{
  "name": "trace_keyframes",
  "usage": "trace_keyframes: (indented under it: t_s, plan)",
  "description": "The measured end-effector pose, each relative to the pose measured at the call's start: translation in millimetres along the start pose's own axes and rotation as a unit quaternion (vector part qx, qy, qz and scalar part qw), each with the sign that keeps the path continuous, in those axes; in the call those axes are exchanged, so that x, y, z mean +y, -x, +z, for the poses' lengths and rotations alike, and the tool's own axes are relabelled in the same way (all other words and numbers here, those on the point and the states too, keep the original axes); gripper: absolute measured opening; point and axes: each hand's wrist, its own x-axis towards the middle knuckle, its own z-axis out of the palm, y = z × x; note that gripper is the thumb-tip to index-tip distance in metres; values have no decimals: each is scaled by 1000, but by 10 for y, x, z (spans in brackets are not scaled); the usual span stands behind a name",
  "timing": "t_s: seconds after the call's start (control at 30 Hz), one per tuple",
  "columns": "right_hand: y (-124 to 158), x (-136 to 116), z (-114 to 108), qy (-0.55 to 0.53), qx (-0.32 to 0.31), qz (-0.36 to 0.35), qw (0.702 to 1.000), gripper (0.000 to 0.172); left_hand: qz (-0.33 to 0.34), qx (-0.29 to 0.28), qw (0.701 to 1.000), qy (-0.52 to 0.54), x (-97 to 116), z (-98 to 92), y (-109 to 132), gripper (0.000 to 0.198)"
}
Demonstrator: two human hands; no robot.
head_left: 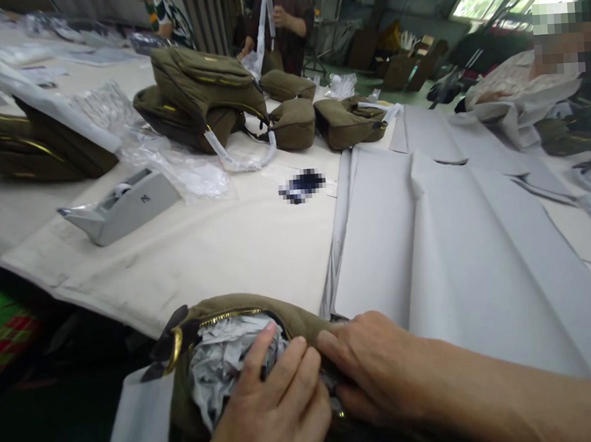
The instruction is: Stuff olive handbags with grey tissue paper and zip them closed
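Crumpled paper [217, 362], one wad: inside olive bag [291, 309], beside my left hand [277, 409], fingers loosely spread; right hand [374, 359] pinching bag's edge.

What appears to be a bag workshop is being shown: a broad pale table [247, 244] is being shared by several workers [295, 47], and it is being covered by olive bags [201, 83], clear plastic wrapping [197, 173], a tape dispenser [137, 207] and grey sheets [462, 257].

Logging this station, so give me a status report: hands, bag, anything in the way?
Left hand over crumpled grey stuffing; right hand on olive bag. Bag unzipped, stuffing showing. Only the hands seen in the way.
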Motion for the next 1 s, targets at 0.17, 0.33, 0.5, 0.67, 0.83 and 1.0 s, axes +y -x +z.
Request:
trace_keyframes:
  t_s: [0.17, 0.33, 0.5, 0.67, 0.83, 1.0]
  plan:
    - [16, -61, -17, 17, -26, 27, 999, 13, -6, -37, 998, -58, -211, -240, 164, 21]
    - [20, -33, 68, 84, 29, 41, 995, 11, 21, -33, 999, 16, -350, -138, 183, 34]
    - [-52, -51, 185, 163, 43, 48, 984, 11, 29, -47, 998, 26, -352, -141, 142, 34]
    - [-119, 64, 229, 130, 116, 27, 984, 16, 65, -66, 995, 36, -366, -195, 62, 29]
    - [22, 21, 144, -35, 103, -108, 988, 11, 35, -101, 994, 27, -358, -86, -8, 39]
    - [102, -4, 157, -49, 127, -61, 989, 14, 9, -89, 995, 37, -362, -1, -3, 34]
